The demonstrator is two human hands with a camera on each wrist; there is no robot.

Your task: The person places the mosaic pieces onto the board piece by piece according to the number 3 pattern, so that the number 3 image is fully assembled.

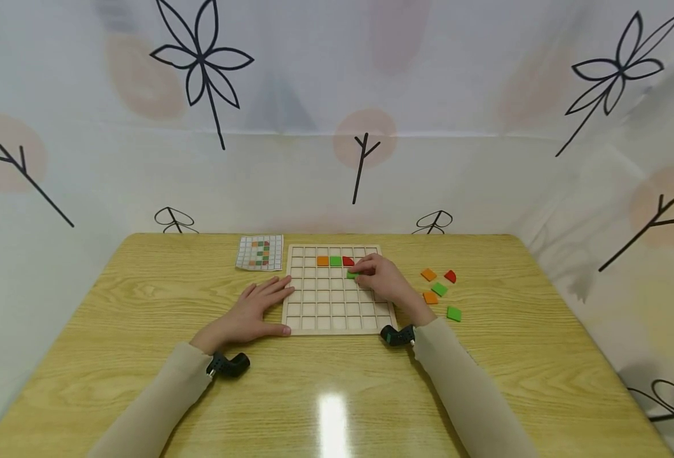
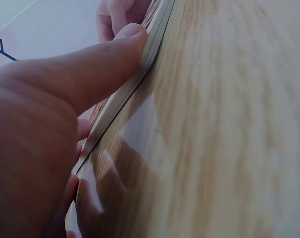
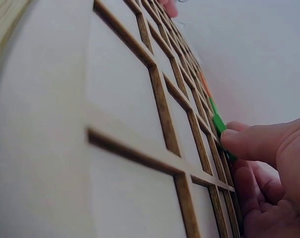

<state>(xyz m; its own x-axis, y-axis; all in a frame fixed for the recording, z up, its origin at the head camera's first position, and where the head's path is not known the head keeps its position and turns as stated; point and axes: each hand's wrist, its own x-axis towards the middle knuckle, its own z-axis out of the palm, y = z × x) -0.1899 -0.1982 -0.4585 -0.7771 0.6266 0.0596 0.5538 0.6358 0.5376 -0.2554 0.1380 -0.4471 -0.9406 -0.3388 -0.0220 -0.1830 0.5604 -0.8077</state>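
A wooden grid board [image 1: 316, 324] lies on the table. In one of its far rows sit an orange square tile [image 1: 322, 261], a green square tile [image 1: 336, 261] and a red rounded tile [image 1: 348, 261], side by side. My right hand [image 1: 385, 280] pinches another green tile [image 3: 218, 124] between thumb and fingers, right at the grid just below the red one. Part of that tile is hidden by the fingers. With fingers spread, my left hand [image 1: 254, 313] rests at the board's left edge, its thumb [image 2: 105, 67] against the rim near the front corner.
Right of the board lie loose tiles: two orange squares [image 1: 428, 275], two green squares [image 1: 454, 313] and a red rounded one [image 1: 450, 276]. A paper card [image 1: 245, 247] with a coloured grid pattern lies behind the left hand. A patterned cloth [image 1: 291, 184] hangs behind the table.
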